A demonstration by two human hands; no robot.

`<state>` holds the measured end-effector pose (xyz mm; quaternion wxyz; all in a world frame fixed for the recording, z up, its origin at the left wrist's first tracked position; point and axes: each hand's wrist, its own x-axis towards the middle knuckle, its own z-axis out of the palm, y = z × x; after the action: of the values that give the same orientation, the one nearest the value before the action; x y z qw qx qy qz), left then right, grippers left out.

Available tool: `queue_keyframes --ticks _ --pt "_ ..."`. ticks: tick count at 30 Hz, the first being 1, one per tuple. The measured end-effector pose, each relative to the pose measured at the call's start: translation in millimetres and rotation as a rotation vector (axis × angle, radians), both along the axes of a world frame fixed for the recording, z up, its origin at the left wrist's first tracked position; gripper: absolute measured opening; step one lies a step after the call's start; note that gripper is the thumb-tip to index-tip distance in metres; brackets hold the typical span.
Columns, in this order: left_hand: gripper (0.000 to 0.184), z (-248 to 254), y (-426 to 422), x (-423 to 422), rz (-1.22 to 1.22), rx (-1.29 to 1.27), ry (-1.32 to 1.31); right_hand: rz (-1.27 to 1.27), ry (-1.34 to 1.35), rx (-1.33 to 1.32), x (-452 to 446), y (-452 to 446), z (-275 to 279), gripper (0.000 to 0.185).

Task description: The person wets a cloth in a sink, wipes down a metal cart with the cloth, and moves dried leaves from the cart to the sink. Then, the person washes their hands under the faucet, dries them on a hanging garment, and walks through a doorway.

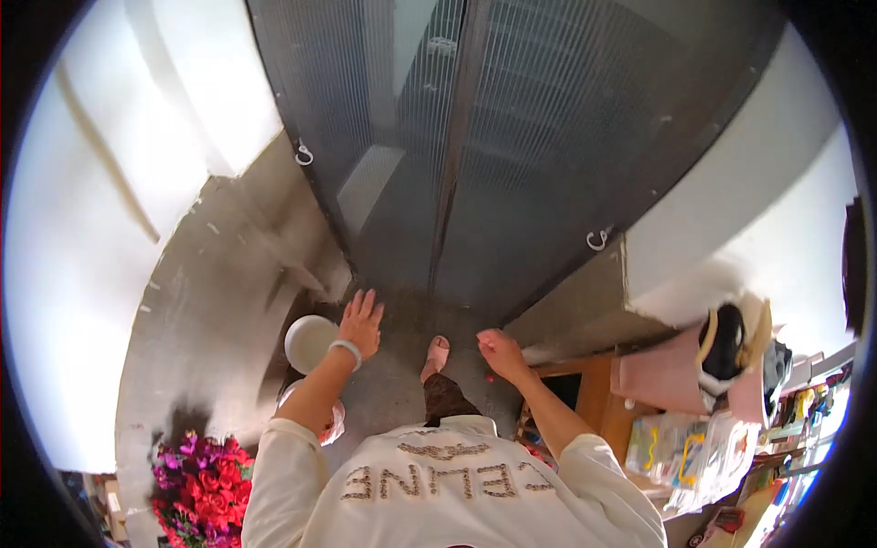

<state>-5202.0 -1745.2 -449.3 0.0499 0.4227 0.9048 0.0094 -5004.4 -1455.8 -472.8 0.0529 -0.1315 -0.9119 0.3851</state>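
My left hand point(362, 327) is held out over the floor, open, its fingers stretched forward, with a pale bracelet point(345, 353) round the wrist. Just left of it stands a round white container point(311, 344), apart from the fingers. My right hand point(501, 353) is closed in a loose fist, and nothing shows in it. Ahead of both hands rises a dark double door point(539, 146) with ribbed panels; neither hand touches it. One foot in a pink slipper point(438, 349) shows on the floor between my hands.
White hooks hang at the door's left side point(303, 153) and right side point(598, 239). Red and purple flowers point(210, 489) stand at lower left. On the right are a wooden cabinet point(598, 397), a pink cloth point(662, 374) and a clear plastic bag point(694, 452).
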Motion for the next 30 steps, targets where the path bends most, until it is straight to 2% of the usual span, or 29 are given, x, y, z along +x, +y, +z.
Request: queue_keyframes --ticks 3,6,8,12,15,18,21,24,27,29,30 --pt "0.057 23.3 88.9 -67.4 -0.166 0.034 0.149 0.151 0.084 0.177 -108.5 27.3 30.8 0.02" --pt "0.057 38.5 163.0 -127.5 -0.269 -0.151 0.307 0.324 0.12 0.238 -212.1 54.5 50.3 0.018" --pt "0.058 57.2 199.3 -163.1 -0.321 -0.268 0.384 0.415 0.082 0.384 -267.9 67.6 67.1 0.017" --pt "0.062 65.0 245.0 -221.4 -0.374 -0.439 0.439 0.511 0.065 0.522 -342.8 98.7 80.8 0.019" --pt "0.066 56.7 273.6 -270.1 -0.343 -0.427 0.467 0.538 0.132 0.592 -386.0 128.3 80.3 0.024" --pt "0.068 49.4 303.6 -325.1 -0.244 -0.402 0.524 0.486 0.279 0.657 -425.0 172.4 73.8 0.017" --pt "0.07 56.8 317.1 -377.1 -0.154 -0.349 0.55 0.312 0.366 0.908 -458.8 224.3 64.0 0.015" --pt "0.074 55.9 316.7 -441.1 0.023 -0.274 0.502 0.226 0.052 1.05 -479.5 271.2 55.2 0.015" --pt "0.074 79.2 311.5 -497.6 0.223 -0.167 0.266 0.184 -0.637 1.033 -495.2 305.5 44.5 0.017" --pt "0.073 90.7 305.0 -521.5 0.343 -0.118 0.262 0.133 -0.835 1.005 -489.6 335.2 17.0 0.02" --pt "0.073 92.5 301.6 -534.9 0.405 -0.093 0.263 0.083 -0.853 0.982 -482.3 353.5 -6.9 0.023"
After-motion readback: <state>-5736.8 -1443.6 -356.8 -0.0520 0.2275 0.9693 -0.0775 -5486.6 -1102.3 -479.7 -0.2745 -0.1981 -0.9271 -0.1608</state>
